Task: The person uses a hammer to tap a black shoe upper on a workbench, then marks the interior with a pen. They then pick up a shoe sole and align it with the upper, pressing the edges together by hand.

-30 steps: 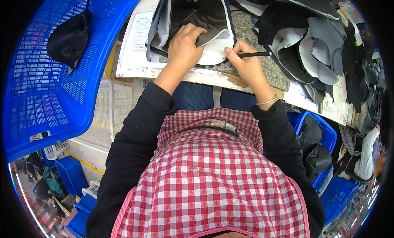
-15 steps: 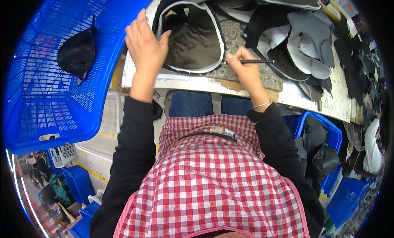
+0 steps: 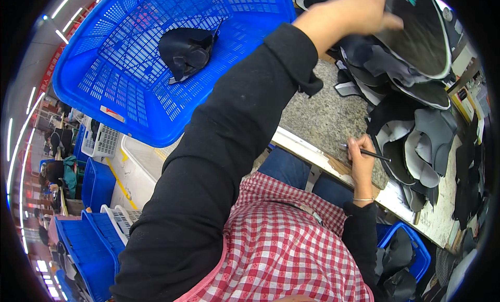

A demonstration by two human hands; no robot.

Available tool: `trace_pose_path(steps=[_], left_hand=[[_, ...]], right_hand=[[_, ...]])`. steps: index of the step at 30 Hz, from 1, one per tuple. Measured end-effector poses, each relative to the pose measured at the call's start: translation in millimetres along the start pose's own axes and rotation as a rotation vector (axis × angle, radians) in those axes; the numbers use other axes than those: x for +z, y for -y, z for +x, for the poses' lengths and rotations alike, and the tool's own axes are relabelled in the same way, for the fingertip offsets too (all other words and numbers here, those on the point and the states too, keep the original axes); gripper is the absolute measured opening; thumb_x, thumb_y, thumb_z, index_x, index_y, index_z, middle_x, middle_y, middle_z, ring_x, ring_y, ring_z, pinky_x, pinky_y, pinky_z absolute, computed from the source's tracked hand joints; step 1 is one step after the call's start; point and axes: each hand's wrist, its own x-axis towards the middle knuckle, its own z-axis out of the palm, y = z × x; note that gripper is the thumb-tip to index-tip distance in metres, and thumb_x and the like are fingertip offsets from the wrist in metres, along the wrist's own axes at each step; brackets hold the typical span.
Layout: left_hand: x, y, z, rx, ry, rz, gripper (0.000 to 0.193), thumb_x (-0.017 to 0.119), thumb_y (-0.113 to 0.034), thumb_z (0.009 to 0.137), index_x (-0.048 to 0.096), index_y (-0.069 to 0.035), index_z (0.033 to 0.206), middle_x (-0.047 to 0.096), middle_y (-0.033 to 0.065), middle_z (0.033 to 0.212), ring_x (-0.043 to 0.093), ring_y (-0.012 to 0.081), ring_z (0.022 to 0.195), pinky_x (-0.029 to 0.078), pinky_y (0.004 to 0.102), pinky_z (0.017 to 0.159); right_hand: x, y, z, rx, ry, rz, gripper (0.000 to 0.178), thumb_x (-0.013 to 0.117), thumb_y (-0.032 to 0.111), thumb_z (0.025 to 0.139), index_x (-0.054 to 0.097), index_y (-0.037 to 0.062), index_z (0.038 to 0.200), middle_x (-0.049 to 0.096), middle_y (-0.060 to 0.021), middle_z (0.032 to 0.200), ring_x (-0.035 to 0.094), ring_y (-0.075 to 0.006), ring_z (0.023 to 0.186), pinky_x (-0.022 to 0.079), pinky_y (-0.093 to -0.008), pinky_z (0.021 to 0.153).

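Observation:
My left hand (image 3: 350, 9) is stretched far up and forward, gripping a dark oval shoe-upper piece with a white edge (image 3: 421, 36) and holding it over the pile of cut pieces. My right hand (image 3: 360, 161) rests at the near edge of the grey stone work slab (image 3: 323, 114) and holds a thin pen (image 3: 371, 154), tip pointing right toward the grey and black pieces (image 3: 416, 145).
A large blue plastic basket (image 3: 130, 88) stands to the left with one dark piece (image 3: 188, 53) inside. More black pieces lie along the right of the table. A small blue bin (image 3: 406, 250) with dark pieces sits below the table; stacked blue and white crates (image 3: 94, 218) stand lower left.
My left hand has lifted the dark oval piece off the slab and swung it up to the right. The view has turned left. My right hand stays with the pen.

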Motion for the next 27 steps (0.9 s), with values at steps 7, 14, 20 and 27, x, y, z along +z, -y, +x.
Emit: trace_pose_path(steps=[7,14,20,27], left_hand=[[-63.4,245.8,-211.0,-0.544,0.261,0.371,0.070,0.083,-0.032,0.081,0.058,0.000,0.138,0.057,0.0264,0.140,0.055,0.0419,0.129,0.046,0.0469,0.110],[-300.6,403.7,-421.8,-1.691,-0.214,0.511,0.113,0.094,-0.046,0.068,0.040,0.017,0.145,0.052,0.0315,0.147,0.053,0.0448,0.135,0.043,0.0456,0.114],[-278.3,405.4,-389.5,-1.402,-0.248,-0.080,0.077,0.093,-0.017,0.076,0.054,0.015,0.135,0.068,0.0193,0.126,0.067,0.0286,0.112,0.051,0.0382,0.101],[-159.6,247.6,-181.4,-0.357,0.149,0.236,0.019,0.075,-0.007,0.089,0.071,-0.004,0.108,0.069,0.0123,0.104,0.069,0.0312,0.090,0.053,0.0322,0.076]], right_hand=[[-6.4,6.5,-10.8,0.024,0.017,-0.155,0.027,0.070,0.012,0.100,0.050,0.0086,0.081,0.053,0.0034,0.071,0.045,-0.0032,0.065,0.036,-0.0223,0.059],[2.8,5.0,-4.1,0.046,0.012,-0.248,0.028,0.075,0.010,0.094,0.052,0.0064,0.079,0.056,0.0016,0.072,0.047,-0.0051,0.066,0.039,-0.0251,0.060],[9.6,12.1,-4.1,-0.039,-0.013,-0.375,0.027,0.076,0.011,0.092,0.055,0.0058,0.077,0.057,0.0004,0.071,0.049,-0.0068,0.064,0.040,-0.0265,0.059],[10.9,17.8,-2.1,0.046,-0.006,-0.318,0.026,0.075,0.015,0.093,0.055,0.0078,0.079,0.057,0.0028,0.071,0.049,-0.0055,0.067,0.040,-0.0259,0.061]])
